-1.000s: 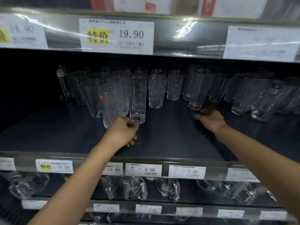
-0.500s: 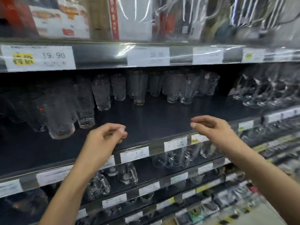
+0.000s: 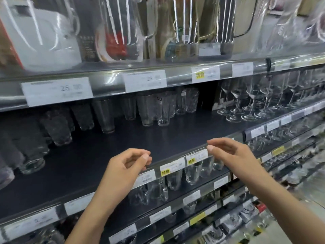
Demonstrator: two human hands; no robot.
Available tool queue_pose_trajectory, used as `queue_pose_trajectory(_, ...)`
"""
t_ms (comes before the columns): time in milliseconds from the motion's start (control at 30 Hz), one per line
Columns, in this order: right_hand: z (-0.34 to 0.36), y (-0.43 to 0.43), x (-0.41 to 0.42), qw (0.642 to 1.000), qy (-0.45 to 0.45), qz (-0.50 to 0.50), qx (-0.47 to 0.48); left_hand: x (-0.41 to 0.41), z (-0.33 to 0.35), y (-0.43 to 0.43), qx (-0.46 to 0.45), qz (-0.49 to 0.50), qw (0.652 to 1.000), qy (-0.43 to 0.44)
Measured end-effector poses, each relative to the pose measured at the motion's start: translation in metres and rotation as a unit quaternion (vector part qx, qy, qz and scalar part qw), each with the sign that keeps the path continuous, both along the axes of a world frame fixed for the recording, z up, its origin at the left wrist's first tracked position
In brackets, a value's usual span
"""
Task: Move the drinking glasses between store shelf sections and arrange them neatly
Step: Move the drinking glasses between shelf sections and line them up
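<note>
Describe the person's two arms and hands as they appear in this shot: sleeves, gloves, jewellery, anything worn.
Both forearms are bare right to the frame's bottom edge, with no sleeve in view. The left hand and right hand wear no gloves. No ring, watch or bracelet shows on either. The fingernails look short and unpainted.

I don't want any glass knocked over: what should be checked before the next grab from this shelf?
1. Left hand empty: ok.
2. Right hand empty: ok.
3. Bare dark shelf in front of the tumblers, free to set glasses on: ok.
4. Tumblers upright: ok, as far as the blur shows.
5. Wine glasses stand apart to the right: ok.
6. Which glass goes next: cannot tell.
</note>
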State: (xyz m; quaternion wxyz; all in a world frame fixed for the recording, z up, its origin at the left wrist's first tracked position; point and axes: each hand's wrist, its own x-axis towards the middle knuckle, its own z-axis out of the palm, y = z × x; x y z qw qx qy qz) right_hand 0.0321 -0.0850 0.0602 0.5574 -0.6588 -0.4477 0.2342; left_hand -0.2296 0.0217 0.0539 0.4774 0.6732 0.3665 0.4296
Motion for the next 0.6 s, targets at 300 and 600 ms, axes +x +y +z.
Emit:
queue_pose_trajectory(300,-0.006,0.081,0.130,0.998,-0.001,0.056,-0.031,0.128,-0.023,0.069,-0.060,0.119,0.991,-0.006)
queue_pose_trajectory(600,-0.036,0.207,0.201,0.996,0.018,0.060,-0.065,0.164,-0.044,0.161,-0.067,0.256,0.962,0.060)
